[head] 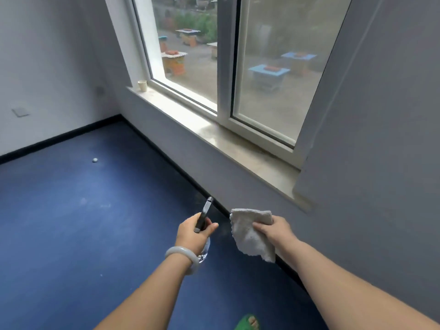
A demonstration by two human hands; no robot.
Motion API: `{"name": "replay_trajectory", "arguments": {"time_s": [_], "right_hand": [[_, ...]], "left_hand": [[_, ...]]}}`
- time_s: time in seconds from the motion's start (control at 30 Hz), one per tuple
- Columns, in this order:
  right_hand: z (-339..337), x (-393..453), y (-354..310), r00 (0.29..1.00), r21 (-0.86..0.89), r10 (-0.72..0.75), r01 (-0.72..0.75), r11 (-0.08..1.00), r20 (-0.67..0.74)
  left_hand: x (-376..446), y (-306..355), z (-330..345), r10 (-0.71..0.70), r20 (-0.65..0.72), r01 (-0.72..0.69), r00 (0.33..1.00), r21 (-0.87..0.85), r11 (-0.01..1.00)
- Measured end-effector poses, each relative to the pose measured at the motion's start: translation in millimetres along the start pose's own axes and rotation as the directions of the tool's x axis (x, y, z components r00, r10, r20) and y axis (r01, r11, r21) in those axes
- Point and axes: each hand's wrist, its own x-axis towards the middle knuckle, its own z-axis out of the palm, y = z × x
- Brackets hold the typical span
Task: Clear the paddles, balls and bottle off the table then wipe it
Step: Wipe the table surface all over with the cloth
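My left hand [194,231] grips a clear spray bottle [205,250] by its neck; the black nozzle head sticks up above my fingers, and the transparent body hangs below my palm. My right hand [273,231] pinches a grey-white cloth [250,232], which hangs down unfolded in front of the wall. A small white ball [95,160] lies on the blue floor far to the left. No table and no paddles are in view.
A stone window sill [214,129] runs under a white-framed window straight ahead; a paper cup [142,86] stands at its far left end. Blue floor stretches to the left, edged by a black skirting. A foot in a green sandal [247,323] shows at the bottom.
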Motion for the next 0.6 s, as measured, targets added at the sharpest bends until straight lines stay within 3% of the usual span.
{"name": "replay_trajectory", "arguments": {"time_s": [0.3,0.6], "right_hand": [[-54.1,121.3,-27.7,0.995,0.134,0.042,-0.029,0.991,-0.095],[-75.0,216.9,-26.1,0.949,0.243,0.217,-0.160,0.957,-0.229]], "left_hand": [[134.6,52.9,56.8,0.049,0.073,-0.048,0.996,-0.015,0.999],[243.3,66.3,110.0,-0.029,0.234,0.042,0.972,-0.052,0.998]]}}
